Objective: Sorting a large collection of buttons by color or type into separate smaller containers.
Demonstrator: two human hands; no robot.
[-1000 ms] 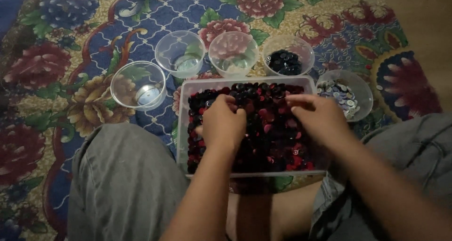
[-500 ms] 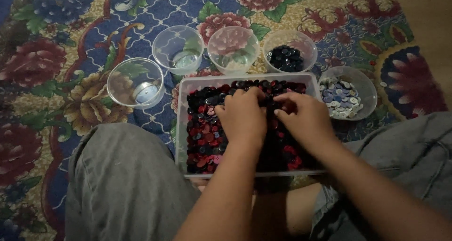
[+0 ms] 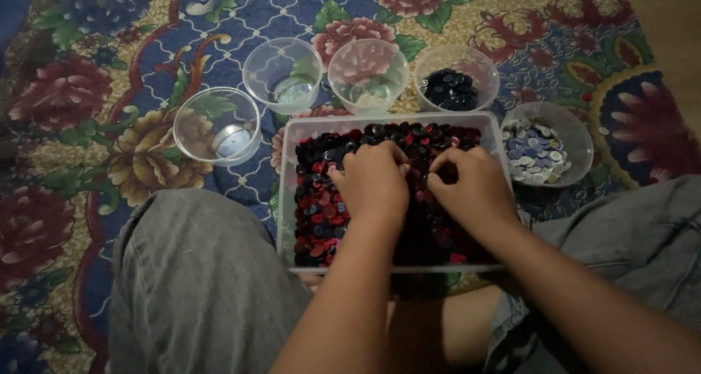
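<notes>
A flowered carpet (image 3: 109, 126) in blue, gold and dark red covers the floor, and the light is dim. Nearest, the person sits on it with knees apart in grey trousers (image 3: 190, 286), forearms reaching forward between them.

Just beyond the knees sits a clear rectangular tub (image 3: 286, 199), full of red, dark red and black buttons (image 3: 318, 213). Both hands are down in the heap, close together near the middle of the tub. The left hand (image 3: 372, 184) lies knuckles up with its fingers curled into the buttons; the right hand (image 3: 471, 188) sits just beside it, fingers bent and drawn in toward the thumb. Whether either one has a button pinched I cannot tell, as the fingertips are buried or turned away.

Farther off, round clear bowls stand in an arc past the tub. One at the far left (image 3: 217, 126) and the next two (image 3: 282, 74) (image 3: 367, 74) look almost bare. The fourth bowl (image 3: 456, 82) holds dark buttons, and the bowl at the right (image 3: 548, 151), touching the tub's corner, holds pale grey and white ones.
</notes>
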